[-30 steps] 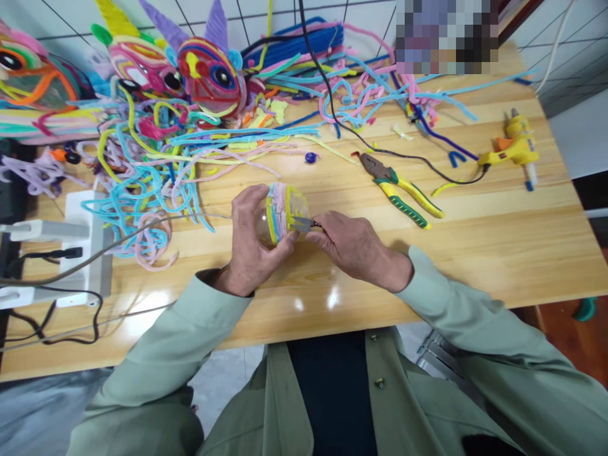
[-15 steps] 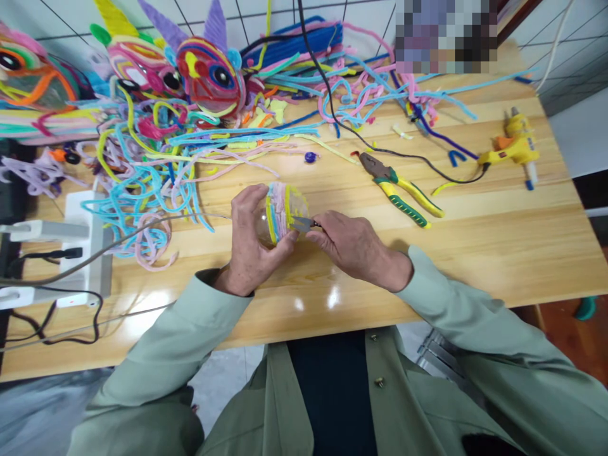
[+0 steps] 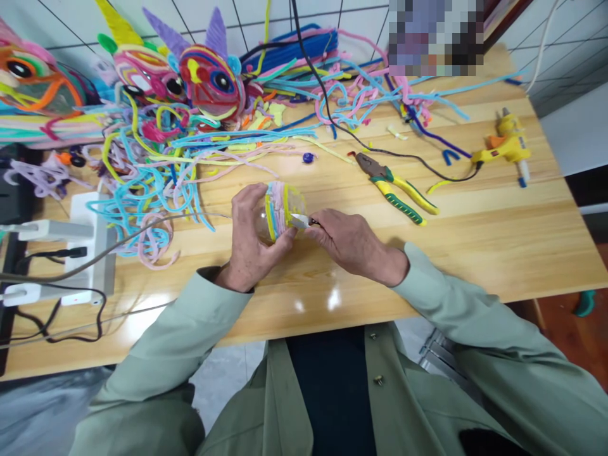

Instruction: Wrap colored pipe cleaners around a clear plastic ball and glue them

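Note:
My left hand (image 3: 256, 231) is wrapped round a clear, rounded plastic piece (image 3: 260, 223), held just above the table. Bands of yellow, blue and pink pipe cleaner (image 3: 278, 212) circle its middle. In my right hand (image 3: 349, 244) is a small knife (image 3: 300, 220) with a short, shiny metal blade; its handle is mostly hidden by my fingers. The blade points left and meets the right side of the plastic piece near the outer yellow band. My left thumb lies close below the blade's tip.
Pliers (image 3: 396, 190) with yellow-green handles and a yellow glue gun (image 3: 503, 149) lie to the right. A heap of pipe cleaners (image 3: 147, 183) and decorated masks (image 3: 213, 82) fill the back left. A white power strip (image 3: 88, 253) with cables sits at left. A small purple ball (image 3: 308, 158) lies ahead.
The blade has tilted slightly and now catches the light, its tip still at the plastic piece. Both hands keep nearly the same place; the view has shifted slightly.

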`<action>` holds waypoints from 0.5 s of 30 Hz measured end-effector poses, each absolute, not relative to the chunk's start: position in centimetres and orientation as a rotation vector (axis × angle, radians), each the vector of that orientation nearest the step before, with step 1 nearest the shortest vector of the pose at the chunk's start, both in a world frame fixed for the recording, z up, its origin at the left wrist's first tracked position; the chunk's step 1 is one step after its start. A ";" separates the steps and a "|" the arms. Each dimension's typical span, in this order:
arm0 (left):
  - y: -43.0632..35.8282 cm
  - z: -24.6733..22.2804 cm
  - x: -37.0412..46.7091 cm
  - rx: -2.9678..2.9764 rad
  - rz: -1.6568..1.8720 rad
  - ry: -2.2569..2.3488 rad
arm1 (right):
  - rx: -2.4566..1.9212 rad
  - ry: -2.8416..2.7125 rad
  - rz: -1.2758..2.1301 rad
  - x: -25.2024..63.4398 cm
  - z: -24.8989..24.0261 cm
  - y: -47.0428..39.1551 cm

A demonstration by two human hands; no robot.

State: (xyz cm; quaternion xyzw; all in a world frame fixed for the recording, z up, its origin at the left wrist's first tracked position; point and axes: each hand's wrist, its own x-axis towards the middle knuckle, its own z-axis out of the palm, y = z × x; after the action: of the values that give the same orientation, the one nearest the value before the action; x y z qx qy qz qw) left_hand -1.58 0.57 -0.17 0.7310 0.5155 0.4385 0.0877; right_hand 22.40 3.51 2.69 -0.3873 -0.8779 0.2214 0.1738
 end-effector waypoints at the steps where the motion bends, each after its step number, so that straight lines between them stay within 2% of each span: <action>1: 0.6 -0.2 -1.6 2.168 1.311 1.536 | -1.094 -2.486 0.636 22.4 2.7 3.5; 15: 0.6 0.1 -1.5 2.199 1.331 1.501 | -1.108 -2.437 0.595 22.3 3.0 3.6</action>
State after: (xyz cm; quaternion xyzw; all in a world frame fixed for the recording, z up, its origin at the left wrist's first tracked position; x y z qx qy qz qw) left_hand -1.46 0.58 0.05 0.7363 0.5025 0.4457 0.0823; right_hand 22.32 3.60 3.00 -0.3959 -0.8709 0.2129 0.1985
